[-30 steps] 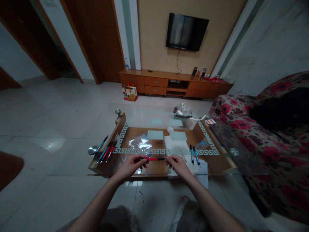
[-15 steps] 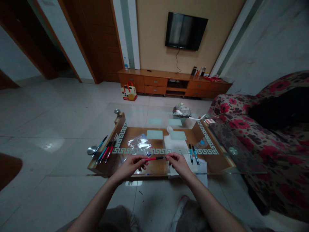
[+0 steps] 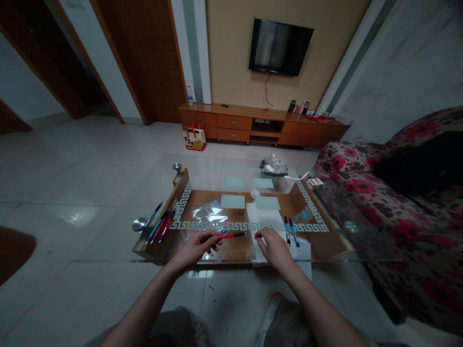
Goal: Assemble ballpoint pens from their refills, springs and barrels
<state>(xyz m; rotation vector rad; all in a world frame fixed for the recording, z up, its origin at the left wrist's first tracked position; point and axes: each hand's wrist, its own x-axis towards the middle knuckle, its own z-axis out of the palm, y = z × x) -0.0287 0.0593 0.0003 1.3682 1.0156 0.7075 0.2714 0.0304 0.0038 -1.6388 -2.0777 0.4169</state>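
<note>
The left hand (image 3: 200, 246) holds a red pen (image 3: 231, 235) with a black end, gripping it near its red end: the thumb and forefinger are closed on the barrel, while the other fingers curl loosely underneath. The pen lies nearly level in the air above the near part of the glass surface (image 3: 237, 226), its black end pointing toward the right hand (image 3: 274, 246). That hand is just beside the pen's black end but apart from it, with a narrow gap between. Its thumb and forefinger are drawn close together, with little room between their tips, and the remaining fingers are bent in toward the palm; whether something tiny sits between the fingertips cannot be told. Just to the right of this hand, two blue pens (image 3: 294, 234) with black parts lie side by side, near a white sheet of paper (image 3: 305, 258). At the left end of the surface, well apart from the left hand, lies a group of blue and red pens (image 3: 165, 226). A clear plastic bag (image 3: 210, 215) shows beyond the left hand, though whether it lies on the glass or beneath it is unclear.
</note>
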